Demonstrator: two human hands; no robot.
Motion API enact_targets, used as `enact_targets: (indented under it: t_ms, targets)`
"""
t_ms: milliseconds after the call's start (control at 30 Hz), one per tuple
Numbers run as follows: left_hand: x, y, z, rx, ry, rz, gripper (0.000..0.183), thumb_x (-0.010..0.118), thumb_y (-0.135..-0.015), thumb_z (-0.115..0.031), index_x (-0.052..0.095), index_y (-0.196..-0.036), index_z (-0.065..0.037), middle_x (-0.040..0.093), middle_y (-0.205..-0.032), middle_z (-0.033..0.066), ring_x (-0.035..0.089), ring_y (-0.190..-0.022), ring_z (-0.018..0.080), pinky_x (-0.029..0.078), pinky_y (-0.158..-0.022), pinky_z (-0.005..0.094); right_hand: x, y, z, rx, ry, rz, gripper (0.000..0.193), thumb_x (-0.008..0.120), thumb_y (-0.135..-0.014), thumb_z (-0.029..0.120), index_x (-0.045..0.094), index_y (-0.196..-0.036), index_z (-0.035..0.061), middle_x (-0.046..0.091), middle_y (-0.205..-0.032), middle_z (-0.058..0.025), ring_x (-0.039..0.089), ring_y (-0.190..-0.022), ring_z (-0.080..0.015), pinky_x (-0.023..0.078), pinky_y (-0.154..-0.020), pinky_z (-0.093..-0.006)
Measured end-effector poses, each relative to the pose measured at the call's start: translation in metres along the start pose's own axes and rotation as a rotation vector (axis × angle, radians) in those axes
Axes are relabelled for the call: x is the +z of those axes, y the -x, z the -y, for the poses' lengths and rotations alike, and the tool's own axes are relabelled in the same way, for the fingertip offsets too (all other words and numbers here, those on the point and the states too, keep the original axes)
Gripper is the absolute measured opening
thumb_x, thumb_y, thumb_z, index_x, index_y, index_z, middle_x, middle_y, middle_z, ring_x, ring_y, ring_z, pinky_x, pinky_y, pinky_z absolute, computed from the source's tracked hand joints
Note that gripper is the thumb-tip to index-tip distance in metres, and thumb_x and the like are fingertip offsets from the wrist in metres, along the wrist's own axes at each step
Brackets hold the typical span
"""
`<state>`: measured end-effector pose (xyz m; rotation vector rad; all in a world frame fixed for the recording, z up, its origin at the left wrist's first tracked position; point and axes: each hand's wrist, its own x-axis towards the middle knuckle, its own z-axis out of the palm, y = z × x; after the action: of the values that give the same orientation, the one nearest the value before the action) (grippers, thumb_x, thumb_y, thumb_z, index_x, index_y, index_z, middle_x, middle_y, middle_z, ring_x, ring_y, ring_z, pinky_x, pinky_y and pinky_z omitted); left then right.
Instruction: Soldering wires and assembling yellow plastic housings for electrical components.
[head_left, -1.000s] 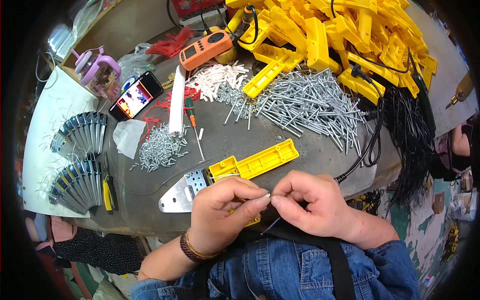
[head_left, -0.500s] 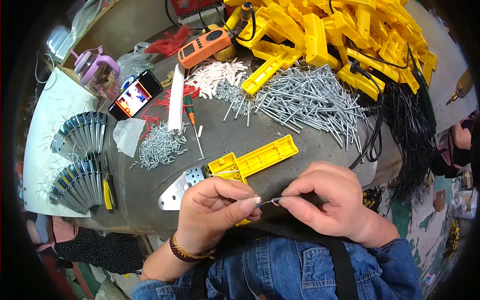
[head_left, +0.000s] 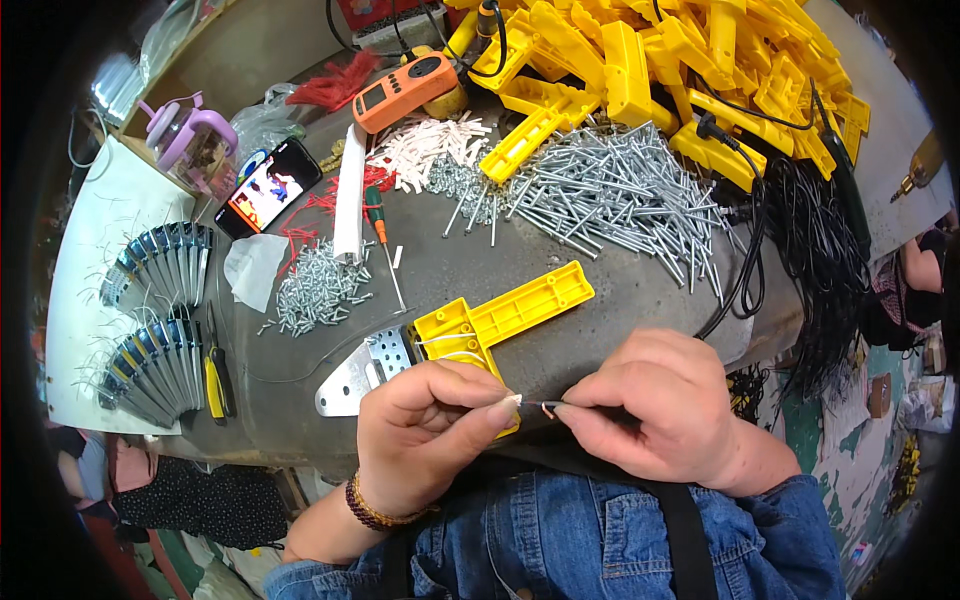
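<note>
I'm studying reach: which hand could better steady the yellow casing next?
Probably the left hand: though pinching a white piece, it overlaps the yellow casing in view; the right hand, holding wire, appears apart from it.

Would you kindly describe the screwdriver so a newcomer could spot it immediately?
Find the heap of long silver screws. Left of it, the screwdriver lies just right of a long white strip; unlike either, it has a green-and-orange handle.

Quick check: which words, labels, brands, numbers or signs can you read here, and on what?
None can be read.
Phone: any lettering on its lit screen is too small.
Orange device: any markings are too small.
Yellow casing: no lettering can be made out.
</note>
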<state>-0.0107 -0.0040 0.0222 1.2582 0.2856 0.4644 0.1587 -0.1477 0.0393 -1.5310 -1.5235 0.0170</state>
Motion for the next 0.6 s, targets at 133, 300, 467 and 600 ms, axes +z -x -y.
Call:
enact_targets:
  t_ms: [133, 300, 467, 600]
  targets:
    - [-0.0003, 0.0004, 0.0035, 0.074, -0.098, 0.044, 0.015, 0.065, -0.086, 0.012, 0.060, -0.097, 0.005, 0.067, -0.099, 0.0153, 0.066, -0.093, 0.0189, 0.054, -0.083, 0.0291, 0.0040, 0.0014, -0.0022, -0.012, -0.020, 0.000, 0.017, 0.079, -0.069, 0.007, 0.065, -0.079, 0.0073, 0.060, -0.069, -0.0055, 0.059, -0.058, -0.0236, 0.045, -0.051, -0.0342]
    - [-0.0059, 0.0015, 0.0029, -0.070, -0.115, 0.104, 0.021, 0.066, -0.087, 0.008, 0.062, -0.108, 0.007, 0.067, -0.102, 0.0139, 0.067, -0.094, 0.0167, 0.055, -0.085, 0.0273, 0.0035, 0.0029, -0.0042, 0.095, -0.187, 0.059, 0.013, 0.077, -0.074, 0.008, 0.067, -0.082, 0.0064, 0.060, -0.069, -0.0066, 0.059, -0.059, -0.0253, 0.046, -0.053, -0.0347]
    - [-0.0064, 0.0002, -0.0003, -0.280, 0.037, 0.098, 0.020, 0.065, -0.090, 0.003, 0.061, -0.110, 0.008, 0.068, -0.100, 0.0108, 0.067, -0.092, 0.0156, 0.055, -0.084, 0.0264, 0.0066, 0.0024, -0.0072, 0.102, -0.247, 0.083, 0.011, 0.076, -0.076, 0.008, 0.067, -0.083, 0.0060, 0.061, -0.069, -0.0069, 0.060, -0.060, -0.0255, 0.046, -0.054, -0.0354]
    - [-0.0069, -0.0006, 0.0013, -0.327, 0.170, 0.116, 0.018, 0.063, -0.092, 0.003, 0.061, -0.108, 0.008, 0.067, -0.098, 0.0097, 0.067, -0.090, 0.0151, 0.055, -0.084, 0.0267, 0.0087, 0.0039, -0.0097, 0.090, -0.242, 0.095, 0.011, 0.076, -0.076, 0.008, 0.067, -0.082, 0.0062, 0.061, -0.070, -0.0069, 0.060, -0.060, -0.0253, 0.046, -0.055, -0.0352]
